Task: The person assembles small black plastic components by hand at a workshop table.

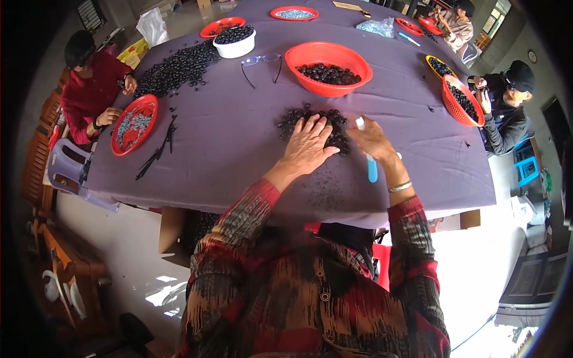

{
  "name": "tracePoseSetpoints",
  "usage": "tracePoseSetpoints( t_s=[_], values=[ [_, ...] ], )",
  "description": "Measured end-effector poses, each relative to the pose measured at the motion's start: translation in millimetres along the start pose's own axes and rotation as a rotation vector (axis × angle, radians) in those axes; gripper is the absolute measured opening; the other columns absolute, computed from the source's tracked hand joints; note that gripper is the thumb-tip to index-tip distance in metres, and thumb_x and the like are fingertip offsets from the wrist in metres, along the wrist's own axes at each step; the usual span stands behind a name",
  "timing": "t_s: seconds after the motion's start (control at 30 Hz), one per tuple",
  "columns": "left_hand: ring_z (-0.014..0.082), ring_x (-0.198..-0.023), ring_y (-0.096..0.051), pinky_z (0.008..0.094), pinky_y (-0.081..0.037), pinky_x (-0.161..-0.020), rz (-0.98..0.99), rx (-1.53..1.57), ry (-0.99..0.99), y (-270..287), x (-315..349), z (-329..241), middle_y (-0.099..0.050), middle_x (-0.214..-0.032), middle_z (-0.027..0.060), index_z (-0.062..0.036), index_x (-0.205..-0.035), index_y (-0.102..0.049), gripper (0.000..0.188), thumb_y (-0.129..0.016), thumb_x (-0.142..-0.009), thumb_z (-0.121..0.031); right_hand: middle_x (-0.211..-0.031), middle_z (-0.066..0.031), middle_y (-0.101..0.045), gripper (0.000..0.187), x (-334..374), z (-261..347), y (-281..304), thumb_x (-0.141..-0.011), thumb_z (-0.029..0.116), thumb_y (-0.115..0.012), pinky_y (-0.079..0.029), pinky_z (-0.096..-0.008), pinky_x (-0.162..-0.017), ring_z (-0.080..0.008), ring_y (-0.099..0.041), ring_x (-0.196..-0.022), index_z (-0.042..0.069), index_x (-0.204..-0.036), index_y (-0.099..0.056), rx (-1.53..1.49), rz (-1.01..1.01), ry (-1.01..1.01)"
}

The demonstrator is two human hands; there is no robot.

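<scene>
My left hand (307, 143) lies palm down on a small pile of shiny black round pieces (290, 122), its fingers spread. Just right of the pile, my right hand (371, 138) is closed around a tool with a light blue handle (372, 169). A pale end of it shows above my fingers; its exact kind is unclear. Fine dark crumbs (325, 192) are scattered on the cloth in front of the pile. Beyond my hands stands a red plastic basket (329, 52) holding more black pieces.
Eyeglasses (261, 59) and a white tub (237, 46) stand left of the basket, near a large black heap (179, 68). A red tray (149, 125) and black strips (158, 149) lie left on the purple tablecloth (227, 131). Co-workers sit left, right and far right.
</scene>
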State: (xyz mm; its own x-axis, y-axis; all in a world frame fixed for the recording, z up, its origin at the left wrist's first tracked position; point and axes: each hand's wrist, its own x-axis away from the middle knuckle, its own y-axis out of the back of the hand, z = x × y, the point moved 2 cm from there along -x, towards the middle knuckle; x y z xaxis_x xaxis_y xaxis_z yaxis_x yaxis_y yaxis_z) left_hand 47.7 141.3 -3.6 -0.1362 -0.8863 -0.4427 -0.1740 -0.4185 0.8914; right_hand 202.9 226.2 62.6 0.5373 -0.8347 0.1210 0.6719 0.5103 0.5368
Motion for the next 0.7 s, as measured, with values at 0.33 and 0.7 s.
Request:
tracePoseSetpoints(
  t_s=[0.33, 0.7],
  values=[
    [0.0316, -0.134, -0.026, 0.055, -0.019, -0.108, 0.088, 0.005, 0.031, 18, 32, 20, -0.033, -0.143, 0.0125, -0.0064, -0.131, -0.043, 0.067, -0.056, -0.083, -0.05, -0.062, -0.0033, -0.058, 0.016, 68, -20, 11, -0.087, 0.019, -0.057, -0.036, -0.0208, -0.036, -0.0057, -0.046, -0.044, 0.004, -0.089, -0.058, -0.108, 0.064, -0.104],
    [0.0291, -0.121, -0.045, 0.0351, -0.038, -0.099, -0.201, 0.632, 0.147, 54, 58, 41, -0.045, -0.131, 0.0126, -0.0024, -0.125, -0.048, 0.055, -0.069, -0.075, -0.007, -0.054, 0.0022, -0.043, 0.021, 88, -47, 1, -0.09, 0.025, -0.06, -0.036, -0.0225, -0.036, -0.007, -0.04, -0.04, 0.004, -0.089, -0.056, -0.543, 0.157, -0.08]
  ],
)
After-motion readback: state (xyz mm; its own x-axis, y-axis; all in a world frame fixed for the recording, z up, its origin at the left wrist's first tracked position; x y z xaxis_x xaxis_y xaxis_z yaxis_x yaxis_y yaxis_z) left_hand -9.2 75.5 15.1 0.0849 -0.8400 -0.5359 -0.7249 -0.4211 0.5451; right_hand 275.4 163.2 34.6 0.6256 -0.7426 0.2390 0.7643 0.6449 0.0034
